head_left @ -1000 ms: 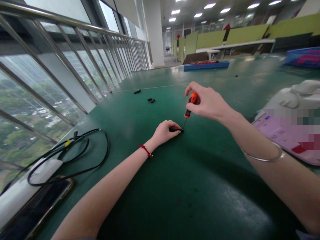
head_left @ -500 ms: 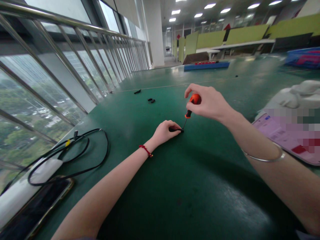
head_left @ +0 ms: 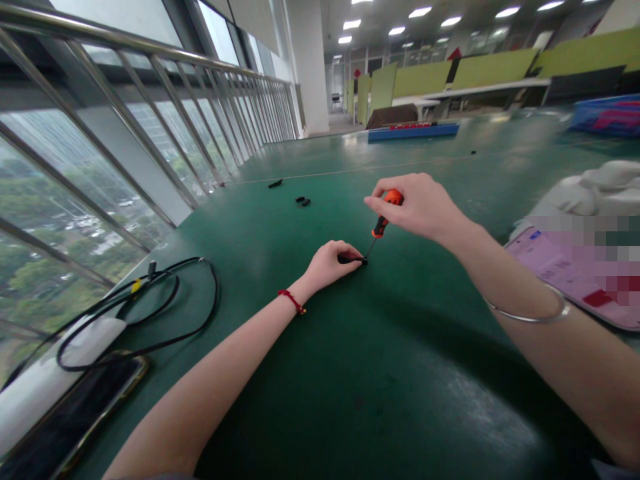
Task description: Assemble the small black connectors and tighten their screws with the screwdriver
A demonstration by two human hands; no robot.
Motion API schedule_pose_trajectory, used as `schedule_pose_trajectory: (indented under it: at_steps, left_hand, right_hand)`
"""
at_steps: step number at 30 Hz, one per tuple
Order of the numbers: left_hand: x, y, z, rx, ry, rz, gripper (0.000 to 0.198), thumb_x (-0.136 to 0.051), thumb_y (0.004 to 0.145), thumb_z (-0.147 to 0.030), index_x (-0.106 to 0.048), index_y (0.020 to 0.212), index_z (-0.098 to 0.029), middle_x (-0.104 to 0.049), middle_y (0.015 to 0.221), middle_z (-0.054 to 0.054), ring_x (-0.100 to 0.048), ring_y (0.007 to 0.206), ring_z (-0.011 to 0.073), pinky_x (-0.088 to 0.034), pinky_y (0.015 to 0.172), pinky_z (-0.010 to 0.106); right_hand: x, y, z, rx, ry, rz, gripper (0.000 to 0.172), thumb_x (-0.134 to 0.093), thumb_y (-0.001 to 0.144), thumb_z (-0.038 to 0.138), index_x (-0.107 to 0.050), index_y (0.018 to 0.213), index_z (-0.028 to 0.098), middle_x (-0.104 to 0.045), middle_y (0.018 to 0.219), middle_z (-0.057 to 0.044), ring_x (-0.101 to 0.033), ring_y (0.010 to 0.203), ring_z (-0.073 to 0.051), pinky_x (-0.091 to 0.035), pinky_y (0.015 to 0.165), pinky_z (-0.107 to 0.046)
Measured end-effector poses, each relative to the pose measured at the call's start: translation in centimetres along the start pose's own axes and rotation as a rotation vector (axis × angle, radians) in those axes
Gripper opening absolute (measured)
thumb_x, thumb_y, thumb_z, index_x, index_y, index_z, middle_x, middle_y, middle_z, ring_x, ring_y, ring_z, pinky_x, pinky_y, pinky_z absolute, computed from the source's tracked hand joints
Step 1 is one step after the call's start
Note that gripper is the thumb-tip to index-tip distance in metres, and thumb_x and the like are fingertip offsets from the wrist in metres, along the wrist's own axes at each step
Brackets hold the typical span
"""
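Note:
My left hand rests on the green table, fingers pinched on a small black part that lies on the surface. My right hand is closed round the orange-and-black handle of a small screwdriver. The screwdriver leans down to the left and its thin shaft meets the black part's right end beside my left fingertips. A red string bracelet circles my left wrist and a silver bangle sits on my right forearm.
Small black parts and another black piece lie farther back. A coiled black cable, a white power bank and a phone sit at the left by the railing. Pink papers and white cloth lie at the right.
My right hand has dropped slightly and turned on the screwdriver handle, with the fingers now stretched further left over it. The left hand and the black part have stayed put.

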State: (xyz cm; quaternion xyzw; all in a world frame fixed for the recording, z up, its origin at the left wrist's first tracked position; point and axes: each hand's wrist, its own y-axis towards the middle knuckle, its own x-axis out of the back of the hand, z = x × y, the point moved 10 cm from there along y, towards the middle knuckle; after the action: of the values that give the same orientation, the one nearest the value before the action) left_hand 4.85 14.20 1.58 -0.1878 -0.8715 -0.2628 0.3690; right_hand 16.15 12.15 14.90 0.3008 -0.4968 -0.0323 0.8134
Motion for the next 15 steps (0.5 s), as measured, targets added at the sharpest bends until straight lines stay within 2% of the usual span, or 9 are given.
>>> schedule_pose_trajectory:
  at_steps: [3, 7, 9, 11, 15]
  left_hand:
    - [0.0, 0.0, 0.0, -0.001, 0.012, 0.003, 0.016, -0.066, 0.079, -0.028, -0.073, 0.089, -0.018, -0.068, 0.083, 0.004, -0.06, 0.078, 0.0153, -0.049, 0.072, 0.028]
    - [0.1, 0.0, -0.1, 0.001, -0.006, -0.008, 0.015, -0.066, 0.079, -0.027, -0.073, 0.089, -0.017, -0.068, 0.083, 0.004, -0.06, 0.078, 0.015, -0.049, 0.071, 0.028]
    - [0.1, 0.0, -0.1, 0.004, -0.009, -0.006, 0.015, -0.066, 0.079, -0.026, -0.073, 0.088, -0.017, -0.068, 0.082, 0.004, -0.06, 0.077, 0.0151, -0.049, 0.071, 0.028]
    - [0.1, 0.0, -0.1, 0.003, -0.009, -0.007, 0.015, -0.066, 0.079, -0.025, -0.073, 0.088, -0.017, -0.067, 0.081, 0.004, -0.059, 0.077, 0.015, -0.048, 0.07, 0.028]
    - [0.2, 0.0, -0.1, 0.012, -0.019, -0.02, 0.015, -0.066, 0.078, -0.026, -0.073, 0.087, -0.017, -0.067, 0.082, 0.004, -0.06, 0.076, 0.0146, -0.049, 0.069, 0.027]
  right_hand:
    - [0.0, 0.0, 0.1, 0.014, 0.033, 0.001, 0.024, -0.057, 0.072, 0.034, -0.062, 0.092, 0.021, -0.057, 0.063, 0.002, -0.047, 0.059, -0.014, -0.034, 0.059, -0.028]
    - [-0.3, 0.0, -0.1, 0.003, 0.054, 0.017, 0.021, -0.053, 0.076, 0.038, -0.063, 0.075, 0.019, -0.057, 0.063, 0.0, -0.047, 0.059, -0.013, -0.034, 0.059, -0.029]
    - [-0.6, 0.1, -0.1, 0.003, 0.089, 0.033, 0.018, -0.056, 0.073, 0.034, -0.063, 0.08, 0.019, -0.057, 0.064, 0.001, -0.046, 0.059, -0.012, -0.035, 0.059, -0.028]
    - [-1.0, 0.1, -0.2, -0.008, 0.131, 0.06, 0.023, -0.06, 0.069, 0.031, -0.064, 0.088, 0.019, -0.058, 0.066, 0.002, -0.046, 0.058, -0.012, -0.035, 0.058, -0.028]
    - [-1.8, 0.2, -0.5, -0.062, 0.249, 0.144, 0.023, -0.055, 0.075, 0.036, -0.064, 0.066, 0.017, -0.058, 0.058, -0.001, -0.046, 0.054, -0.012, -0.036, 0.056, -0.028]
